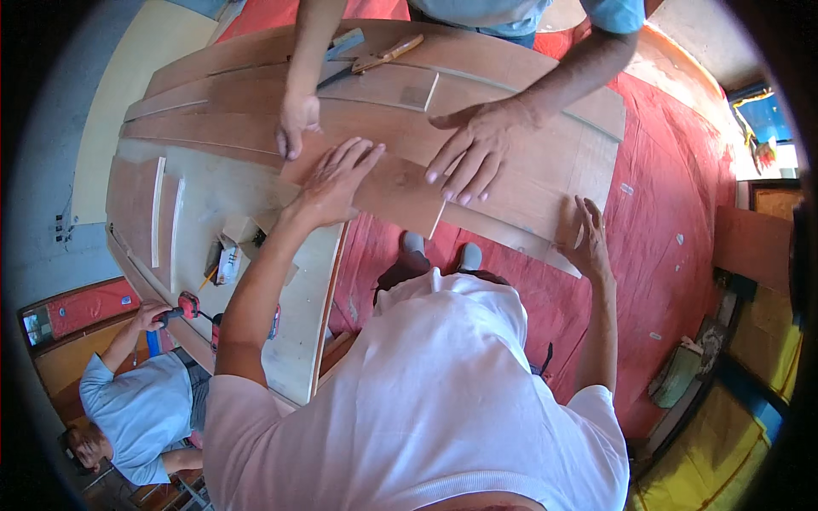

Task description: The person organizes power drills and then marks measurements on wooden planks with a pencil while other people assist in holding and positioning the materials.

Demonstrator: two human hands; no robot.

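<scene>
My left hand (334,186) lies with fingers stretched out on the left part of a small rectangular plywood piece (396,189). This piece rests on a larger plywood sheet (532,200), and its near corner juts past the sheet's near edge. At the sheet's right near corner is my right hand (590,243), fingers apart, with the thumb side by the edge. Across from me, a co-worker's one hand (298,126) is by the small piece's far left corner. The co-worker's other hand (479,149) spreads flat over its right end.
A handsaw (383,56) with a wooden handle and a blue block (345,43) lie on the far boards. On the pale left tabletop (285,319) are a small box (228,262) and a pencil. Another person (145,409), lower left, holds a red power drill (183,308). Red sheeting (665,255) covers the floor.
</scene>
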